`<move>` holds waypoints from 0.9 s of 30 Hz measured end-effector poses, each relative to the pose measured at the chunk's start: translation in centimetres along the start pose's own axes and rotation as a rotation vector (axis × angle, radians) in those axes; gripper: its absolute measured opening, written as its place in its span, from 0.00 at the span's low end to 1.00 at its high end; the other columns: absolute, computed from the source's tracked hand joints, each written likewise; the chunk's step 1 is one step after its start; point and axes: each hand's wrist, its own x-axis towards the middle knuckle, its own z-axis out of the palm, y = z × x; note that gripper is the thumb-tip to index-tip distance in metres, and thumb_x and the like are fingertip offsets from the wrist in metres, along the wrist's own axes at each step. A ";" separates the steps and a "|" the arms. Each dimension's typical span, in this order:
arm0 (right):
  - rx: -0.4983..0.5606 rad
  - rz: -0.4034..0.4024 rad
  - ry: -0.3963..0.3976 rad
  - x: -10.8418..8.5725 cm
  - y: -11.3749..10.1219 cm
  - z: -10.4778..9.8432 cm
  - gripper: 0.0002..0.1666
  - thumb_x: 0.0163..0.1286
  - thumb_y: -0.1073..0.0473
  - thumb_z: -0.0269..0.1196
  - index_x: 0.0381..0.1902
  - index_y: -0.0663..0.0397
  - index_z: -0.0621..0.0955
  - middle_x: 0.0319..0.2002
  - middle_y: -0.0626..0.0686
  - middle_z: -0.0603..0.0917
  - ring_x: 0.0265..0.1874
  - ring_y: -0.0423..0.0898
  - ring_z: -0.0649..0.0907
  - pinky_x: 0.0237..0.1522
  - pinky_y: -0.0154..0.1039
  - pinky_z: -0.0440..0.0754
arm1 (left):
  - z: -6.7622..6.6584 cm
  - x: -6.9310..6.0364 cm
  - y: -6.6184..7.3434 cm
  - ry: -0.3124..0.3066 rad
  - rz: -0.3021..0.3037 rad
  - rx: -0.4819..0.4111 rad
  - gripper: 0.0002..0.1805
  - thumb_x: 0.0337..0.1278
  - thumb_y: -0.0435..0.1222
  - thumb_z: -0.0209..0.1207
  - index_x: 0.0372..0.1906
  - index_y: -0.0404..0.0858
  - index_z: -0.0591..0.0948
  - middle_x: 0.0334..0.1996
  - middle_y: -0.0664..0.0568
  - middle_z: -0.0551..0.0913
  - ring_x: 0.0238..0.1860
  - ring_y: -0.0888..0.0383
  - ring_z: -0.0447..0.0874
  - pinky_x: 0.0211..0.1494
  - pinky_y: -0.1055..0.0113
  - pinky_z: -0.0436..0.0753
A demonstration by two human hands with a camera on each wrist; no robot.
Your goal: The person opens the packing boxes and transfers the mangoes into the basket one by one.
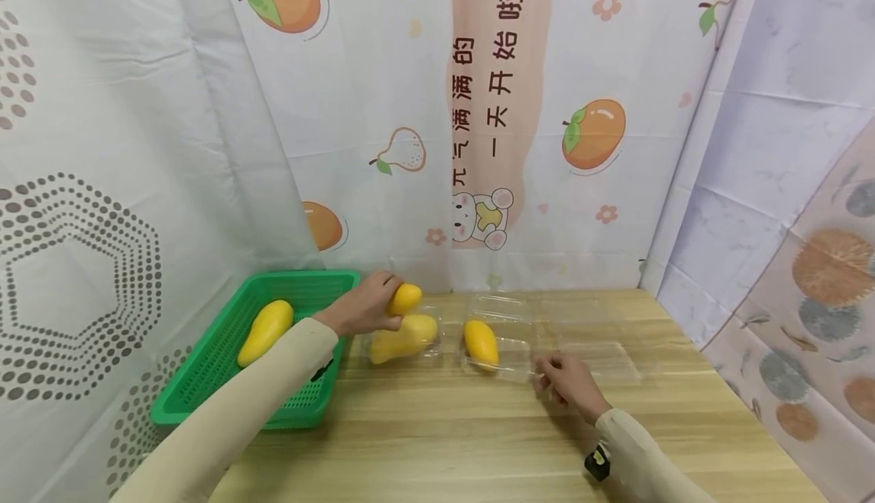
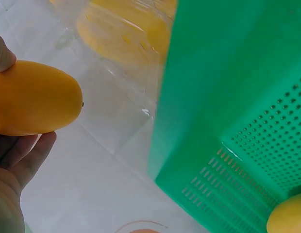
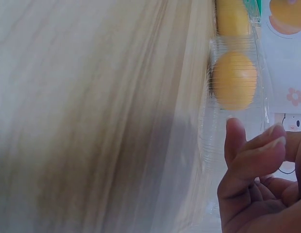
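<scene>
My left hand (image 1: pixel 371 304) grips an orange-yellow mango (image 2: pixel 41 99) between thumb and fingers, held in the air above a clear plastic box at the left. Larger yellow mangoes (image 1: pixel 403 338) show through that box, next to the green basket. In the middle, another clear plastic box (image 1: pixel 514 352) stands with its lid up and one orange-yellow mango (image 1: pixel 481 343) in its left part. My right hand (image 1: pixel 566 381) hovers by that box's front right corner, fingers loosely bent and holding nothing. Whether it touches the box I cannot tell.
At the left stands a green perforated basket (image 1: pixel 171 400) with a yellow mango (image 1: pixel 265 332) in it. Another clear plastic box (image 1: pixel 615 362) lies at the right on the wooden table (image 1: pixel 424 442). A printed curtain (image 1: pixel 396 70) hangs right behind the boxes.
</scene>
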 end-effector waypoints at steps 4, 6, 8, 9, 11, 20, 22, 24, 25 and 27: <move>0.006 0.001 -0.001 0.2 0.0 0.0 0.20 0.80 0.51 0.58 0.47 0.65 0.84 0.27 0.58 0.85 0.12 0.41 0.68 0.13 0.33 0.65 | -0.3 -0.5 -0.8 0.006 -0.018 0.003 0.28 0.53 0.41 0.72 0.55 0.33 0.77 0.47 0.48 0.76 0.43 0.54 0.72 0.48 0.60 0.79; 0.006 -0.001 -0.002 0.3 0.0 0.0 0.21 0.80 0.50 0.58 0.46 0.65 0.83 0.27 0.58 0.85 0.12 0.41 0.68 0.13 0.33 0.65 | -0.4 -0.7 -1.1 0.009 -0.022 0.012 0.27 0.53 0.41 0.71 0.55 0.34 0.77 0.47 0.48 0.76 0.44 0.54 0.72 0.48 0.61 0.80; 0.008 0.000 -0.003 0.3 0.1 0.0 0.21 0.80 0.50 0.58 0.45 0.65 0.83 0.27 0.58 0.85 0.12 0.41 0.68 0.14 0.33 0.65 | -0.4 -1.0 -1.4 0.013 -0.025 0.019 0.27 0.54 0.42 0.70 0.55 0.34 0.77 0.48 0.48 0.76 0.44 0.55 0.72 0.48 0.61 0.80; 0.007 0.001 -0.004 0.3 0.1 0.0 0.21 0.80 0.50 0.58 0.45 0.65 0.83 0.27 0.58 0.85 0.12 0.41 0.68 0.14 0.33 0.65 | -0.4 -1.1 -1.5 0.015 -0.028 0.018 0.27 0.54 0.42 0.70 0.56 0.34 0.77 0.48 0.47 0.76 0.44 0.55 0.72 0.49 0.61 0.80; 0.003 0.004 -0.007 0.2 0.1 0.0 0.21 0.81 0.50 0.57 0.45 0.65 0.83 0.27 0.58 0.85 0.12 0.41 0.68 0.14 0.33 0.65 | -0.5 -1.4 -1.8 0.018 -0.033 0.011 0.27 0.54 0.42 0.70 0.56 0.33 0.77 0.49 0.46 0.76 0.45 0.54 0.73 0.49 0.60 0.80; -0.008 0.006 -0.002 0.2 0.2 0.1 0.21 0.81 0.50 0.56 0.43 0.65 0.83 0.27 0.57 0.85 0.13 0.41 0.70 0.14 0.33 0.67 | -1.3 -3.0 -3.4 0.020 -0.118 -0.015 0.29 0.54 0.41 0.70 0.58 0.30 0.78 0.49 0.44 0.77 0.44 0.53 0.73 0.47 0.58 0.80; -0.011 0.008 -0.001 0.1 0.2 0.2 0.20 0.81 0.51 0.56 0.43 0.65 0.83 0.26 0.57 0.85 0.13 0.41 0.70 0.14 0.33 0.67 | -1.6 -3.4 -3.7 0.021 -0.136 -0.020 0.29 0.55 0.41 0.70 0.58 0.30 0.78 0.48 0.44 0.77 0.43 0.53 0.73 0.46 0.58 0.79; -0.013 0.012 0.000 0.1 0.2 0.2 0.20 0.81 0.51 0.56 0.43 0.64 0.83 0.27 0.57 0.85 0.13 0.42 0.71 0.14 0.34 0.67 | -1.8 -3.8 -3.9 0.019 -0.147 -0.023 0.29 0.55 0.41 0.70 0.58 0.30 0.78 0.47 0.43 0.77 0.42 0.52 0.72 0.45 0.58 0.79; -0.012 0.013 0.001 0.1 0.2 0.2 0.20 0.81 0.51 0.56 0.43 0.64 0.84 0.27 0.57 0.85 0.13 0.42 0.71 0.14 0.34 0.68 | -1.8 -3.9 -4.1 0.020 -0.150 -0.018 0.29 0.55 0.41 0.70 0.58 0.30 0.78 0.46 0.43 0.77 0.41 0.52 0.72 0.44 0.58 0.78; -0.018 0.013 0.003 0.1 0.1 0.2 0.21 0.81 0.51 0.56 0.43 0.64 0.84 0.26 0.56 0.85 0.13 0.42 0.71 0.14 0.34 0.68 | -1.9 -4.3 -4.4 0.026 -0.149 -0.007 0.28 0.55 0.41 0.70 0.56 0.29 0.78 0.45 0.44 0.77 0.40 0.52 0.71 0.44 0.58 0.78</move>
